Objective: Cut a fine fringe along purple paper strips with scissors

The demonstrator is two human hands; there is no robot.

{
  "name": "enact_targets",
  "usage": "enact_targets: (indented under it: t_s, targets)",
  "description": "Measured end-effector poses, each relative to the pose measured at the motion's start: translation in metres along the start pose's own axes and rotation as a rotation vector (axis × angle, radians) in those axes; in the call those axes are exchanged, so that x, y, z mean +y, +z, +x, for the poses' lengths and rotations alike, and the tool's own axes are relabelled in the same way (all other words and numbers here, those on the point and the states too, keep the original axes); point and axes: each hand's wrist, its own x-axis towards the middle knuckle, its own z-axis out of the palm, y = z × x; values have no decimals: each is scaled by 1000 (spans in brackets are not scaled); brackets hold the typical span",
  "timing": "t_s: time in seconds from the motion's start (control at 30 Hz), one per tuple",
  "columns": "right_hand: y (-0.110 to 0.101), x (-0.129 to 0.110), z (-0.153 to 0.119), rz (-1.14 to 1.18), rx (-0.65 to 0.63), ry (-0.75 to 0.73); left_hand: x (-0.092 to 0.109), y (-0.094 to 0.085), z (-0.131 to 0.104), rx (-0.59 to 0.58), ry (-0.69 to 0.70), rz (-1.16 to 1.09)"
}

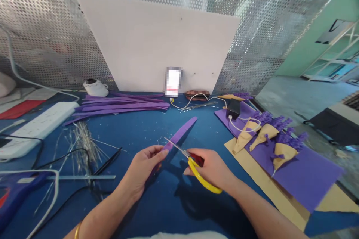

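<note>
My left hand pinches a purple paper strip between thumb and fingers. The strip's far end points up and to the right, over the blue table. In my right hand is a pair of scissors with yellow and red handles, my fingers closed around them. Their blades reach the strip just beyond my left thumb; whether they are parted there I cannot tell. More purple strips lie in a loose bundle at the back left of the table.
Left are a white power strip, thin wires, a blue glue gun and a white cup. A lit phone leans on a white board. Right, small paper-wrapped purple bouquets lie on purple paper beside a black adapter.
</note>
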Motion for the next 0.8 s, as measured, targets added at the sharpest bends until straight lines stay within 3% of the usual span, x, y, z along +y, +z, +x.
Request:
enact_targets:
  t_s: [0.27,0.67,0.8]
  targets:
    - [7,3,-2,-44,-33,20,-13,-10,2,-91,-137,-137]
    - [5,2,-8,-2,-122,132,-12,-9,-2,-82,-126,-122]
    - [-1,-4,-12,142,-199,215,-9,-6,-5,-79,-139,-121]
